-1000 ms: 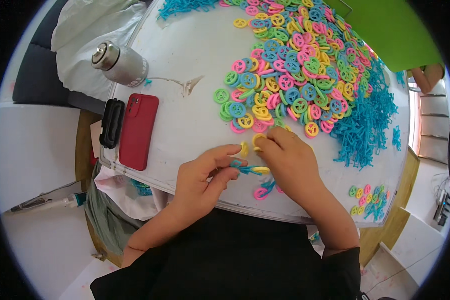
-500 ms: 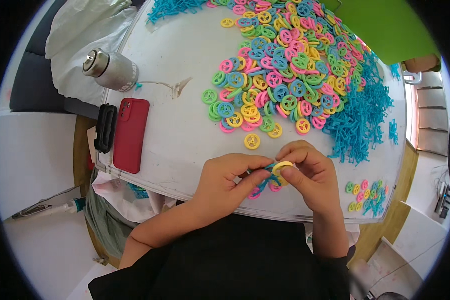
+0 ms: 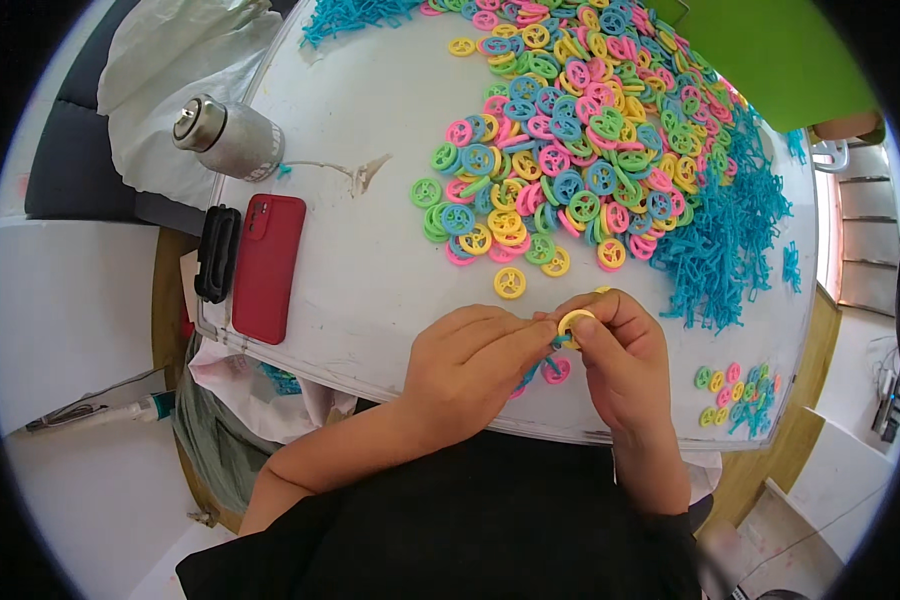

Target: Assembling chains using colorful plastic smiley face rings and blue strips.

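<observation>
Where the hands meet over the white table [image 3: 370, 290], the left hand [image 3: 475, 365] is curled, fingertips drawn together, seemingly pinching a blue plastic piece [image 3: 560, 341], mostly hidden; the right hand [image 3: 625, 360] pinches a yellow wheel [image 3: 567, 321] between thumb and fingers, up against that piece; advised handling: wheel kept square to the piece, left grip close to the join, pressure slow and straight; also present, left to right: one black case [image 3: 217, 255]; one silver bottle [image 3: 240, 140]; one red phone [image 3: 270, 270], just beside the case; one loose yellow wheel, beyond the fingertips; one pink wheel [image 3: 558, 372], just below them, likely the nearest obstruction; one heap of coloured wheels [image 3: 580, 140]; one heap of blue pieces [image 3: 715, 255], adjoining; one small cluster of wheels [image 3: 720, 380]; one green panel [image 3: 770, 60], cutting off the far right corner.
</observation>
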Demonstrator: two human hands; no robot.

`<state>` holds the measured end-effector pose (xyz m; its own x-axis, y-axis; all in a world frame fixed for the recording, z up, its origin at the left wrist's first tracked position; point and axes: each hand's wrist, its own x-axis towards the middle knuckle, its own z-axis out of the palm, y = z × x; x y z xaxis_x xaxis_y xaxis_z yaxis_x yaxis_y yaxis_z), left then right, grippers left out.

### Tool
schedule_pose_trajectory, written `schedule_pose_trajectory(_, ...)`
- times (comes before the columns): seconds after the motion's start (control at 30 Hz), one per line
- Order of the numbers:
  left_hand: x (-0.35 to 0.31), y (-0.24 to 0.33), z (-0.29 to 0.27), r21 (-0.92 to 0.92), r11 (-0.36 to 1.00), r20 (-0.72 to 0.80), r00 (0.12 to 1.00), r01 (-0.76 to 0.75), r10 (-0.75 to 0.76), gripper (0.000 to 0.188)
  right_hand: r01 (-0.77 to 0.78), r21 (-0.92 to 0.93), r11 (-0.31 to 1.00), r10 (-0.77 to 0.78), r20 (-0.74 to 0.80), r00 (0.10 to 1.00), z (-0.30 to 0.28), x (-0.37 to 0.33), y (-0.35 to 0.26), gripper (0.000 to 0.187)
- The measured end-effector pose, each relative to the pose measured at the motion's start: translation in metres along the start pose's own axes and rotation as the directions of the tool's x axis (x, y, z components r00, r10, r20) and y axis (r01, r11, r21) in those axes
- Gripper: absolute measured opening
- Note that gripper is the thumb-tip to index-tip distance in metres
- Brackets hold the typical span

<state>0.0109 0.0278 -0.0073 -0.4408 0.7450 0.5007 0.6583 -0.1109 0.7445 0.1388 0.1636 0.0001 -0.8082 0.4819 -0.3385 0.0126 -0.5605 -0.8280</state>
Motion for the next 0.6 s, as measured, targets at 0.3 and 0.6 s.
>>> schedule_pose_trajectory(0.3, 0.004, -0.002, -0.012, -0.153, 0.974, 0.122, 0.981, 0.166, -0.148, 0.02, 0.318, -0.51, 0.799, -0.302, 0.117, 0.946, -0.001, -0.01, -0.001, 0.025)
schedule_pose_trajectory(0.6, -0.007, 0.001, -0.009, -0.378, 0.857, 0.127, 0.937, 0.35, -0.327, 0.016, 0.231, -0.47, 0.852, -0.183, 0.145, 0.972, -0.006, -0.018, -0.001, 0.041)
